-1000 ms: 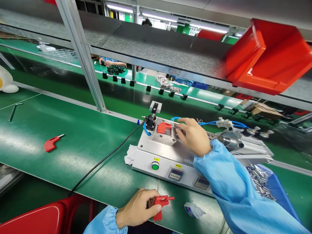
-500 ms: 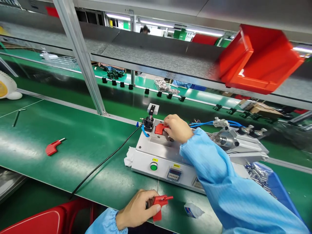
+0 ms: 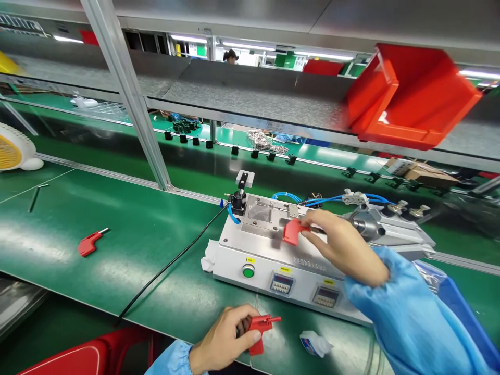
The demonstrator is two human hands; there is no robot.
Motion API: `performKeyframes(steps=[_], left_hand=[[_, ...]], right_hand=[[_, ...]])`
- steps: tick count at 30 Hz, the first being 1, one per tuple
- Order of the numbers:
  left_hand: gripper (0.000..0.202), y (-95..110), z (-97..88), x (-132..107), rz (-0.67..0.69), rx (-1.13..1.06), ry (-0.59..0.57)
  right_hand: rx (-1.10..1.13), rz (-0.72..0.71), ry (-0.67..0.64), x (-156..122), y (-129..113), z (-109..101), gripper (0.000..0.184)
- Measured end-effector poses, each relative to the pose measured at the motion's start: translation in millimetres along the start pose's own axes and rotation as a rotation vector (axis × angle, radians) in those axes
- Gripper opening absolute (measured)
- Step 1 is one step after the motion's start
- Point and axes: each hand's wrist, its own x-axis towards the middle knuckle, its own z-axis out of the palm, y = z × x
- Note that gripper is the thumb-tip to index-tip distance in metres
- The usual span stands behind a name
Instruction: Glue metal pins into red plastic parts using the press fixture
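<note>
My right hand [image 3: 346, 242] pinches a red pistol-shaped plastic part [image 3: 291, 232] above the white bench machine [image 3: 238, 247]. Behind and left of it, the metal nest [image 3: 260, 212] of the machine lies bare. Low in the view, my left hand [image 3: 222, 336] is closed round a second red pistol-shaped part [image 3: 258, 344], its thin red tip pointing right. Another such red part [image 3: 89, 244], with a metal rod sticking out, lies on the green table to the left. Beside my left hand is a small white bottle [image 3: 315, 344] on its side.
A black clamp post [image 3: 239, 200] stands at the machine's left end, and a black cable [image 3: 175, 252] crosses the table. Metal pieces fill a blue bin [image 3: 457, 302] at right. Overhead, a red bin [image 3: 422, 104] sits on the shelf. A hex key [image 3: 35, 199] lies far left.
My right hand has lifted the red part out of the nest and moved it right and toward me. My left hand has stayed almost in place with its red part.
</note>
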Motion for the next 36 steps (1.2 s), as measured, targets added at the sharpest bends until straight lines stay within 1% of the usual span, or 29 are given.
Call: performKeyframes(steps=[2, 3, 5, 7, 9, 10, 12, 14, 17, 21, 23, 25, 29, 31, 33, 36], left_hand=[[0.038, -0.9, 1.0, 0.9, -0.003, -0.090, -0.006], [0.042, -1.2, 1.5, 1.2, 0.002, -0.143, -0.002], [0.049, -2.3, 2.4, 1.1, 0.014, -0.262, -0.003], [0.056, -4.7, 3.3, -0.8, 0.000, -0.381, -0.025], [0.060, -8.3, 4.8, -5.6, -0.033, -0.483, -0.042], [0.060, -10.3, 5.6, -9.1, -0.046, -0.526, -0.038], [0.057, -13.8, 6.8, -17.7, -0.052, -0.608, 0.001], [0.056, -16.5, 6.5, -27.3, -0.064, -0.677, 0.028], [0.060, -18.7, 2.7, -38.7, -0.078, -0.719, 0.046], [0.064, -15.6, -6.8, -40.6, -0.087, -0.643, 0.150], [0.063, -7.5, -13.7, -36.1, -0.092, -0.555, 0.185], [0.061, 5.8, -22.2, -30.6, -0.055, -0.457, 0.219], [0.054, 37.3, -42.3, -24.6, 0.123, -0.309, 0.322], [0.050, 50.1, -52.8, -23.6, 0.159, -0.244, 0.349], [0.049, 62.1, -62.8, -20.6, 0.163, -0.177, 0.370], [0.047, 84.7, -75.8, -8.0, 0.213, -0.094, 0.376]], right_hand=[[-0.035, 0.027, -0.038, -24.2, 10.9, 4.5, 0.006], [-0.044, 0.030, -0.048, -31.1, 14.7, 6.6, 0.006], [-0.032, 0.017, -0.029, -32.7, 17.7, 10.3, 0.006], [-0.005, -0.016, 0.034, -19.4, 15.1, 14.3, 0.011], [-0.017, -0.048, 0.093, 3.3, 9.4, 20.1, 0.017], [-0.039, -0.061, 0.096, 15.8, 6.4, 23.7, 0.019], [-0.102, -0.068, 0.046, 38.3, 1.3, 31.7, 0.016], [-0.150, -0.055, -0.021, 53.0, -1.5, 38.4, 0.013], [-0.176, -0.021, -0.033, 58.5, -1.7, 43.3, 0.019], [-0.176, -0.007, -0.035, 55.5, -3.1, 45.1, 0.021], [-0.168, -0.007, -0.048, 58.1, -5.7, 47.0, 0.021], [-0.155, -0.010, -0.058, 62.7, -7.8, 48.7, 0.022], [-0.135, -0.008, -0.057, 63.7, -5.8, 46.0, 0.022], [-0.135, 0.005, -0.045, 58.3, -2.7, 42.9, 0.022], [-0.135, 0.019, -0.035, 52.9, -0.4, 41.2, 0.024], [-0.124, 0.035, -0.043, 52.5, -0.8, 43.6, 0.027]])
